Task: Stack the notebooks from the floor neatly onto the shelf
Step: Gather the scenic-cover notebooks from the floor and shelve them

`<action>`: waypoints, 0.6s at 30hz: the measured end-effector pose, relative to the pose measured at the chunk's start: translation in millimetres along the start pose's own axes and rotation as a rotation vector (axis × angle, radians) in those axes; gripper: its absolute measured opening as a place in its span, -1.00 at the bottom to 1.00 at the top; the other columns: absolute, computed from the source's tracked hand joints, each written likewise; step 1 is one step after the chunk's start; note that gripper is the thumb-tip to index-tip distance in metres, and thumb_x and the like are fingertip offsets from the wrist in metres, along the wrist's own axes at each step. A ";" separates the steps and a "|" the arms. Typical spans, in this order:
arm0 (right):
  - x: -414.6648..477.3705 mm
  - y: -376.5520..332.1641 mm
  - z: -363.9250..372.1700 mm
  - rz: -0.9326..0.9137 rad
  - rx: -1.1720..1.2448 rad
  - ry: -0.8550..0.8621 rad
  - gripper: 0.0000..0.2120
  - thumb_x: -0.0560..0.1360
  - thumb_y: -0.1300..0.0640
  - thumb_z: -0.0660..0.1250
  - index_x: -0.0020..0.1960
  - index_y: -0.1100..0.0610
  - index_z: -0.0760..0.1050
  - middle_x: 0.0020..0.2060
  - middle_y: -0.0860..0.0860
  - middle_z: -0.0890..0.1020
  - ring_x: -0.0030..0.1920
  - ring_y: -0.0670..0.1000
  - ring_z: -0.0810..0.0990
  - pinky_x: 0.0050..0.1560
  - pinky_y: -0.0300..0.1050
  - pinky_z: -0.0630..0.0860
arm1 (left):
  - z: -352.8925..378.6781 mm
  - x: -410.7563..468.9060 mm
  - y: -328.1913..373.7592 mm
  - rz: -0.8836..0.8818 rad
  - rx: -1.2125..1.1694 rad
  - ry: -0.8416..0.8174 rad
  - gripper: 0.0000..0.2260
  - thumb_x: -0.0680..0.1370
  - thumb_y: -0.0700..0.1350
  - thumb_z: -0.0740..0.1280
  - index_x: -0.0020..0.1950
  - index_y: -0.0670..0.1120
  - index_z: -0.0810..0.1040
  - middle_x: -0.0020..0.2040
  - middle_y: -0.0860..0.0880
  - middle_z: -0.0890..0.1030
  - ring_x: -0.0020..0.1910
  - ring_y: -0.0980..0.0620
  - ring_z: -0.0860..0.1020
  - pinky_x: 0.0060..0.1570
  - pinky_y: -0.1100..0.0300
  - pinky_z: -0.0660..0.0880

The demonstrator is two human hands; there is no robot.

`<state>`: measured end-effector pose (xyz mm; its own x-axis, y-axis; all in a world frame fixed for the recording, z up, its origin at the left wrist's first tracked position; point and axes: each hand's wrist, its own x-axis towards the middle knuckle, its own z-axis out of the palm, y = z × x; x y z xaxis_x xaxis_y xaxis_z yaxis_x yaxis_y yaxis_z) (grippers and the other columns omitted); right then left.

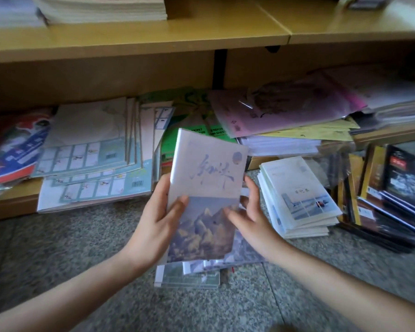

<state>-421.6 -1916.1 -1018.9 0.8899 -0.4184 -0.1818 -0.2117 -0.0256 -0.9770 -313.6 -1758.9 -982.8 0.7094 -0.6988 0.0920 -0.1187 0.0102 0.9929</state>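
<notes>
A notebook (209, 178) with a pale cover, brush lettering and a mountain picture is lifted above the floor in the middle of the view. My left hand (153, 224) grips its left edge, thumb across the cover. My right hand (249, 212) touches its right edge with fingers spread and nearly straight. Under it, more notebooks (189, 276) lie in a loose pile on the floor. A second stack of white notebooks (297, 195) sits on the floor to the right. The wooden shelf (134, 37) runs across the top.
The low shelf holds flat piles: pale teal workbooks (89, 159), a red and blue packet (12, 144), green pads (189, 111), pink and yellow sheets (285, 111). Dark wrapped books (393, 188) stand at the right. Paper stacks (101, 8) sit on the upper shelf. The floor is speckled stone (58, 248).
</notes>
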 end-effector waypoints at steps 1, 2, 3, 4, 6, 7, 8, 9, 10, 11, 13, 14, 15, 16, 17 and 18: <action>1.1 -2.4 -2.9 0.085 0.111 -0.032 -0.35 0.58 0.23 0.22 0.41 -0.20 -0.10 0.23 -0.10 0.48 0.17 -0.23 0.49 0.06 -0.24 0.52 | 1.2 -0.7 1.1 0.010 -0.036 -0.007 -0.74 0.59 -0.18 0.21 0.24 0.05 0.40 0.10 0.07 0.60 0.11 0.15 0.57 0.00 0.34 0.50; 1.4 -3.7 -5.3 0.129 0.175 -0.030 -0.38 0.58 0.22 0.21 0.38 -0.24 -0.07 0.17 -0.09 0.54 0.13 -0.18 0.53 -0.04 -0.25 0.54 | 1.8 -0.7 1.7 0.020 -0.062 -0.006 -0.74 0.58 -0.15 0.22 0.27 0.04 0.39 0.11 0.07 0.60 0.12 0.13 0.57 0.01 0.32 0.50; 0.2 -5.0 -6.7 0.140 0.216 -0.007 -0.42 0.58 0.21 0.22 0.36 -0.23 -0.02 0.13 -0.08 0.58 0.09 -0.15 0.57 -0.08 -0.23 0.54 | 2.3 -0.4 2.5 0.034 -0.072 0.000 -0.71 0.58 -0.11 0.22 0.29 0.04 0.38 0.13 0.07 0.59 0.15 0.11 0.56 0.04 0.29 0.51; -2.4 -7.8 -6.7 0.111 0.234 0.029 -0.47 0.57 0.22 0.22 0.37 -0.17 0.06 0.09 -0.08 0.61 0.04 -0.14 0.60 -0.08 -0.21 0.54 | 3.0 0.8 4.3 0.057 -0.076 0.006 -0.69 0.56 -0.09 0.21 0.31 0.06 0.37 0.15 0.08 0.58 0.17 0.10 0.55 0.06 0.26 0.51; -10.1 -16.2 -5.5 -0.068 0.140 0.103 -0.54 0.58 0.20 0.23 0.39 -0.03 0.17 0.04 -0.06 0.62 -0.07 -0.17 0.60 -0.08 -0.25 0.51 | 3.1 3.5 9.7 0.125 -0.064 0.010 -0.64 0.55 -0.06 0.22 0.34 0.13 0.32 0.20 0.13 0.54 0.23 0.10 0.51 0.14 0.21 0.49; -13.3 -22.4 -5.1 -0.189 0.073 0.134 -0.55 0.56 0.18 0.21 0.40 -0.02 0.18 0.01 0.00 0.61 -0.17 -0.16 0.57 -0.15 -0.29 0.46 | 2.5 5.0 12.7 0.175 -0.030 0.009 -0.60 0.55 -0.02 0.21 0.38 0.16 0.26 0.27 0.15 0.49 0.28 0.10 0.46 0.21 0.18 0.45; -15.4 -29.6 -5.6 -0.307 0.037 0.156 -0.53 0.54 0.17 0.18 0.41 -0.02 0.17 0.01 0.07 0.59 -0.28 -0.14 0.49 -0.24 -0.29 0.41 | 1.6 7.4 16.8 0.234 0.032 0.009 -0.53 0.55 0.04 0.20 0.44 0.20 0.17 0.37 0.18 0.40 0.35 0.10 0.40 0.29 0.20 0.38; -16.5 -38.5 -8.3 -0.410 0.031 0.158 -0.51 0.55 0.18 0.15 0.44 -0.01 0.14 0.06 0.10 0.58 -0.31 -0.12 0.42 -0.28 -0.26 0.37 | 1.0 10.3 21.6 0.286 0.126 0.011 -0.47 0.55 0.11 0.17 0.48 0.25 0.03 0.47 0.17 0.28 0.37 0.10 0.36 0.31 0.30 0.33; -15.3 -49.0 -12.2 -0.505 0.040 0.134 -0.49 0.56 0.20 0.13 0.47 0.00 0.10 0.15 0.04 0.56 -0.26 -0.07 0.42 -0.22 -0.20 0.39 | 1.5 14.1 27.7 0.322 0.198 0.021 -0.43 0.56 0.15 0.14 0.48 0.31 -0.09 0.49 0.11 0.25 0.29 0.09 0.43 0.21 0.44 0.33; -11.8 -59.7 -16.7 -0.595 0.044 0.106 -0.46 0.57 0.21 0.11 0.49 -0.05 0.06 0.23 -0.03 0.53 -0.15 -0.02 0.41 -0.11 -0.12 0.39 | 2.6 19.7 35.0 0.343 0.233 0.037 -0.42 0.57 0.13 0.12 0.45 0.36 -0.18 0.43 0.10 0.36 0.08 0.13 0.53 0.04 0.54 0.36; 0.7 -86.6 -23.8 -0.706 0.015 0.085 -0.45 0.58 0.22 0.09 0.50 -0.11 0.06 0.29 -0.11 0.50 -0.06 0.06 0.35 -0.03 -0.01 0.33 | 3.6 35.2 48.6 0.422 0.253 0.068 -0.41 0.60 -0.07 0.09 0.43 0.29 -0.23 0.24 0.48 0.39 -0.02 0.43 0.49 -0.02 0.60 0.32; 9.9 -102.2 -27.4 -0.731 0.001 0.092 -0.47 0.59 0.25 0.09 0.51 -0.02 0.06 0.28 -0.12 0.51 -0.11 0.04 0.40 -0.06 -0.05 0.36 | 2.3 45.9 55.2 0.462 0.257 0.101 -0.41 0.59 -0.15 0.07 0.42 0.23 -0.22 0.27 0.56 0.28 0.15 0.50 0.38 0.12 0.60 0.26; 21.3 -118.4 -31.1 -0.745 -0.003 0.112 -0.50 0.60 0.29 0.10 0.50 0.10 0.09 0.26 -0.09 0.52 -0.14 0.04 0.49 -0.09 -0.11 0.41 | 0.6 56.7 63.3 0.493 0.258 0.132 -0.43 0.59 -0.15 0.06 0.43 0.21 -0.21 0.35 0.54 0.18 0.32 0.45 0.27 0.25 0.55 0.18; 33.0 -135.9 -35.2 -0.748 -0.008 0.138 -0.53 0.59 0.35 0.11 0.47 0.18 0.15 0.24 -0.06 0.53 -0.04 -0.01 0.57 -0.05 -0.18 0.46 | -1.8 68.6 73.1 0.501 0.263 0.150 -0.43 0.59 -0.10 0.07 0.45 0.20 -0.21 0.43 0.42 0.15 0.42 0.34 0.20 0.33 0.45 0.15; 45.5 -153.0 -39.9 -0.740 -0.016 0.159 -0.55 0.58 0.38 0.13 0.45 0.23 0.20 0.23 -0.01 0.54 0.07 -0.10 0.57 0.03 -0.23 0.47 | -4.9 80.3 82.1 0.478 0.303 0.167 -0.41 0.59 -0.01 0.09 0.47 0.19 -0.22 0.48 0.20 0.19 0.45 0.17 0.22 0.37 0.34 0.16; 56.5 -170.5 -43.7 -0.722 -0.021 0.161 -0.58 0.57 0.38 0.15 0.42 0.25 0.25 0.22 0.02 0.54 0.13 -0.13 0.55 0.10 -0.23 0.47 | -7.3 90.2 91.1 0.459 0.394 0.187 -0.34 0.57 0.06 0.14 0.49 0.14 -0.25 0.45 -0.05 0.23 0.40 0.04 0.26 0.35 0.28 0.19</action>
<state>-352.9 -1975.1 -857.7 0.7405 -0.4192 0.5253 0.3946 -0.3615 -0.8448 -255.5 -1815.8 -883.5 0.6307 -0.5489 0.5486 -0.6612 -0.0100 0.7502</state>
